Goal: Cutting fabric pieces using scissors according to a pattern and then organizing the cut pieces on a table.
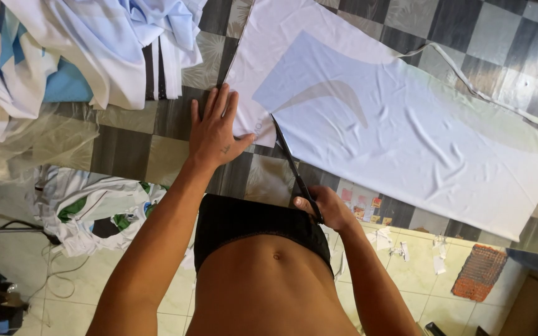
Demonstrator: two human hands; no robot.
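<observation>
Your left hand (216, 130) presses flat, fingers spread, on white fabric (400, 124); your right hand (325, 208) clenches black scissors (291, 165) on the worktop (157, 143).

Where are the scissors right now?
In the head view, the scissors are near the centre, held in the right hand at the table's near edge. Their blades point into the white cloth, just right of the left hand pressing it flat.

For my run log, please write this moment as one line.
left hand: flat on white fabric edge | right hand: holds scissors, blades at fabric edge | surface: checkered table
</observation>
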